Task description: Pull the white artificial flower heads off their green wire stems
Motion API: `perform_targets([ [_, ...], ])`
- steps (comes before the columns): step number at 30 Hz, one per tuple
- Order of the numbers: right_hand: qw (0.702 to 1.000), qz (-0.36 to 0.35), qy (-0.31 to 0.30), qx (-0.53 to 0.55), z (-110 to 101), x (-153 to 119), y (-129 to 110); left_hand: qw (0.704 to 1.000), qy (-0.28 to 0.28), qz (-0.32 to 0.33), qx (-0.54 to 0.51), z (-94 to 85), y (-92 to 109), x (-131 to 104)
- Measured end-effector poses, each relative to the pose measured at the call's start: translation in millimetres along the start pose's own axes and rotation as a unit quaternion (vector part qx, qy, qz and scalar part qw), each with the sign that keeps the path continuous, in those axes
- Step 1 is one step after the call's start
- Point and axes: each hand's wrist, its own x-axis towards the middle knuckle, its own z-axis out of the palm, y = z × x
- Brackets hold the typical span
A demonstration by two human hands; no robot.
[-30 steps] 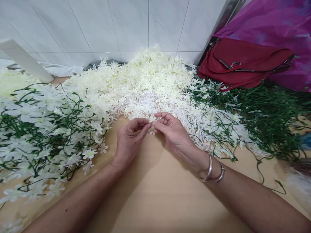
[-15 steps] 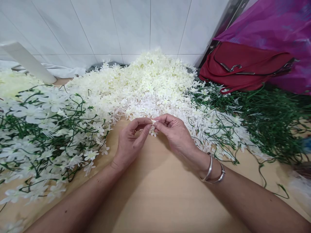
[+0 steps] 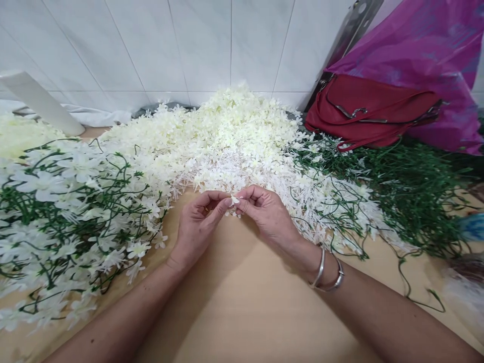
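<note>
A small white artificial flower is pinched between my two hands, above the near edge of the blossom heap. My left hand closes thumb and forefinger on its left side. From the right, my right hand grips it the same way, fingers curled; two silver bangles circle that wrist. Just beyond the fingers rises a large pile of loose cream-white blossoms. Thin white stamens lie scattered along the pile's front. Parts of the held flower are covered by my fingertips.
Flowers on green stems are heaped at left. Bare green stems lie at right, below a red handbag and a purple plastic bag. A white tube leans at back left, before the tiled wall.
The view has tilted slightly, so everything sits a little lower and further left. Both hands keep their pinch, and more of the small flower's petals now show between the fingertips.
</note>
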Motion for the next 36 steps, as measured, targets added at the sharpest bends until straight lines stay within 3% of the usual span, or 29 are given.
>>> perform_targets([
  [7, 0.998, -0.013, -0.055, 0.021, -1.0, 0.0, -5.7, 0.995, -0.037, -0.042, -0.080, -1.6, -1.7, 1.6],
  [12, 0.999, -0.029, -0.036, 0.002, 1.4, -2.4, -5.6, 0.990, -0.053, -0.052, -0.118, 1.1, -4.8, -0.5],
  [15, 0.999, -0.038, -0.014, -0.002, 2.8, -3.0, -5.8, 0.990, -0.026, -0.057, -0.127, 3.7, -5.3, -1.3],
  [22, 0.992, -0.089, -0.001, -0.089, -6.5, 2.3, 1.8, 0.994, 0.004, -0.060, -0.095, 5.6, -4.6, -2.3],
  [27, 0.968, -0.175, 0.013, -0.182, -11.5, 4.4, 4.0, 0.997, -0.002, -0.047, -0.059, 6.3, -2.5, -5.0],
  [33, 0.972, -0.151, 0.014, -0.181, -11.5, 3.6, 7.4, 0.999, -0.036, 0.019, 0.018, 6.2, -1.0, -7.8],
  [36, 0.970, -0.151, 0.033, -0.188, -13.2, 5.2, 7.6, 0.996, -0.010, 0.043, 0.079, 3.3, -1.8, -5.8],
])
